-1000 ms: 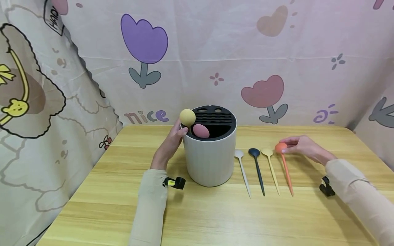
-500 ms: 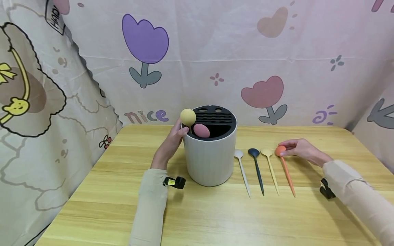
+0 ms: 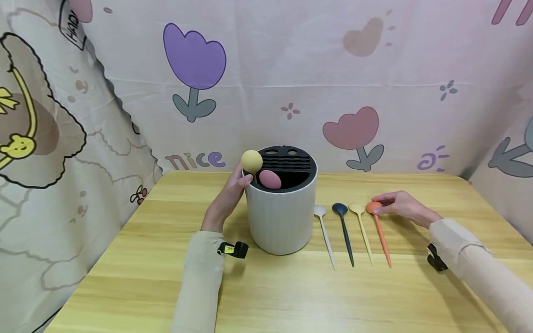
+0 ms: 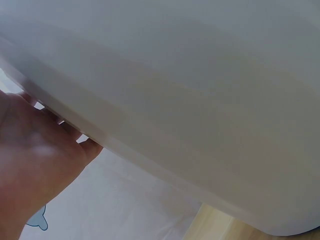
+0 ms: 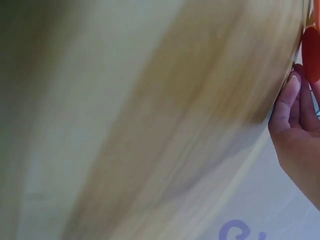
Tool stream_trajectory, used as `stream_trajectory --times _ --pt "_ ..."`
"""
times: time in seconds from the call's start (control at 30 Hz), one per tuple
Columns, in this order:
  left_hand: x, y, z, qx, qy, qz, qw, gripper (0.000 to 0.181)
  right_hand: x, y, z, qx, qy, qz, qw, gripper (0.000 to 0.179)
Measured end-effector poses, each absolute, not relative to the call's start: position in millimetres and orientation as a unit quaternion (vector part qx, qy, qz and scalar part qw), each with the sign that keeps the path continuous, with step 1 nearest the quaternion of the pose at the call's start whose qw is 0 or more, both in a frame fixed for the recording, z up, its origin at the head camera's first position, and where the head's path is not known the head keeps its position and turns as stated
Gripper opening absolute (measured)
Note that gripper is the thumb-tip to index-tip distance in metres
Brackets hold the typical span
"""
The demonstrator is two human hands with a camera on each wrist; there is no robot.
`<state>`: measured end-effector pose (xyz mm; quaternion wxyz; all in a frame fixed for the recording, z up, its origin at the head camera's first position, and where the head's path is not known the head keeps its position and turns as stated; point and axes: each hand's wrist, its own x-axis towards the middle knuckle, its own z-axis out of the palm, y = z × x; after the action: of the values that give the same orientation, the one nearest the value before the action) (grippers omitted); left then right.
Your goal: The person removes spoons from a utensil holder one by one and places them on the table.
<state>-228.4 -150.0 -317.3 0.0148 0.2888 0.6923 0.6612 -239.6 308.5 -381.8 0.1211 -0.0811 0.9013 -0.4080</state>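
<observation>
Orange round-headed spoon (image 3: 382,238), at centre right, was pinched by the right hand (image 3: 399,204). White ribbed bin (image 3: 281,223), at centre, was gripped by the left hand (image 3: 228,200).

The spoon nearest the right edge of the woodgrain tabletop (image 3: 266,300), the orange spoon (image 3: 381,233), neighbours a yellow spoon (image 3: 364,231), navy spoon (image 3: 345,231) and white spoon (image 3: 325,233); the bin (image 3: 281,222) is white, its lid (image 3: 286,163) black.

Pale cloth (image 3: 266,55) printed with tulips (image 3: 195,60) and the word "nice" (image 3: 203,160) hangs behind a light wood-grain table (image 3: 141,259).
</observation>
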Motion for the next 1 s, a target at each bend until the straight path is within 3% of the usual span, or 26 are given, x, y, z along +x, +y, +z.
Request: stream_trajectory --times 0.63,0.83,1.0 --pt "-230 -148 -318 0.290 0.688 0.665 0.014 0.089 -233 301 -371 -0.069 0.898 -0.424 0.099 0.064" --pt "-232 -147 -318 0.286 0.688 0.666 0.016 0.088 -225 274 -346 -0.049 0.876 -0.478 0.046 0.062" --pt "-231 -147 -318 0.280 0.687 0.670 0.018 0.087 -214 240 -325 -0.074 0.854 -0.514 0.033 0.056"
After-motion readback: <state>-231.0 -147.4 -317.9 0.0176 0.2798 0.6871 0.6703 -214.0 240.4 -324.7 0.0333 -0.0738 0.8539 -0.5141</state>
